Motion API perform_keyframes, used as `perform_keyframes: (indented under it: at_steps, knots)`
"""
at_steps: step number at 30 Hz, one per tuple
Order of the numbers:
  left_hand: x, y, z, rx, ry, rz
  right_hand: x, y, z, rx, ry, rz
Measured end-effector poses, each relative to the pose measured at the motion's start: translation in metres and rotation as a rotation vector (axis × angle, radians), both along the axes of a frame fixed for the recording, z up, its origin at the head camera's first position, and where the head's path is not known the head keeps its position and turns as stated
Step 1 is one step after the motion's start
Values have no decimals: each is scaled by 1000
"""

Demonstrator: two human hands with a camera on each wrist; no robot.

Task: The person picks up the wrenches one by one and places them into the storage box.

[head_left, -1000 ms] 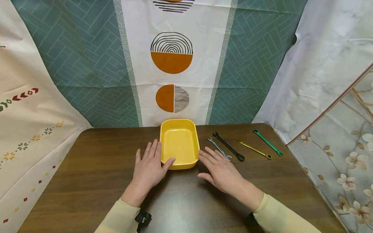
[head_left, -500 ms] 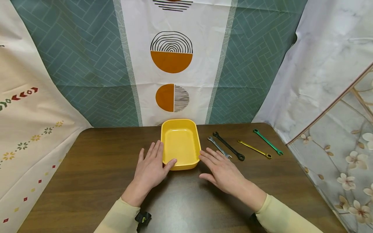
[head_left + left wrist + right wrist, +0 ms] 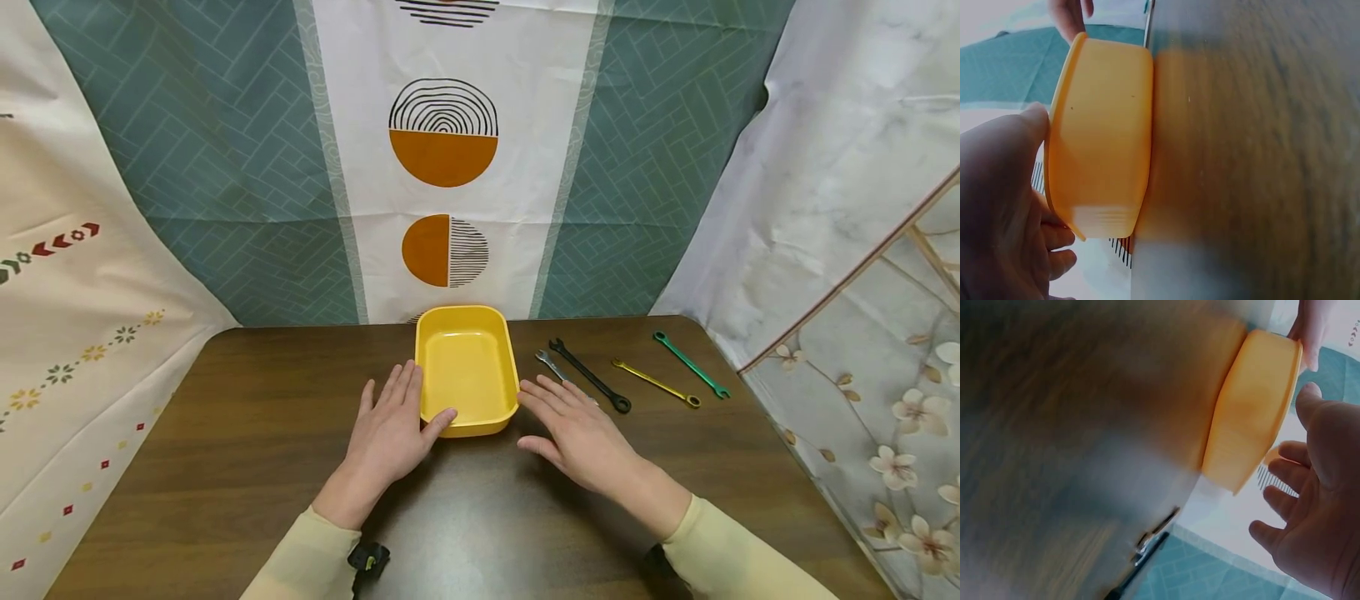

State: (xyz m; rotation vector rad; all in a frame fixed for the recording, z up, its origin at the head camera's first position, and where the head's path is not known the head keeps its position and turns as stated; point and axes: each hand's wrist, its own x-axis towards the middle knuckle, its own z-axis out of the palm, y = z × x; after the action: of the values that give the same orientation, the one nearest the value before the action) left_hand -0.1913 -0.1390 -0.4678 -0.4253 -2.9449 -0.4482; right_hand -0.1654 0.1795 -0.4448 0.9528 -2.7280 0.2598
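Note:
A yellow rectangular tray [image 3: 465,379] stands upright on the wooden table near its back edge, with a bare floor inside. My left hand [image 3: 390,425] lies along its left side with straight fingers, the thumb at the front rim. In the left wrist view that thumb rests against the rim of the tray [image 3: 1100,137]. My right hand [image 3: 581,433] is by the tray's front right corner, fingers extended and spread a little. A gap shows between the right hand [image 3: 1329,487] and the tray in the right wrist view. The right fingers partly cover a silver wrench [image 3: 555,367].
Right of the tray lie a black wrench [image 3: 590,376], a yellow wrench [image 3: 654,383] and a green wrench [image 3: 690,363], all slanting on the table [image 3: 247,433]. Patterned cloth [image 3: 630,167] hangs behind the table's back edge, with more cloth on both sides.
The tray has slid slightly to the right, and my left hand has gone with it. My right hand has also shifted a little to the right, covering more of the silver wrench.

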Motion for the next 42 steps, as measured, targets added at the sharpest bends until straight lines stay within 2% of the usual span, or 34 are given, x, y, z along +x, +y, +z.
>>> perform_keyframes:
  at_steps: [8,21,42]
  knots:
    - [-1,-1,-1,20,18,-22,-10,14,1,20,-11,-90]
    - [-2,-1,0,3,31,-38,-28,35,-1,59,-9,-227]
    - [-4,-3,0,13,8,-49,-41,47,-10,79,-8,-276]
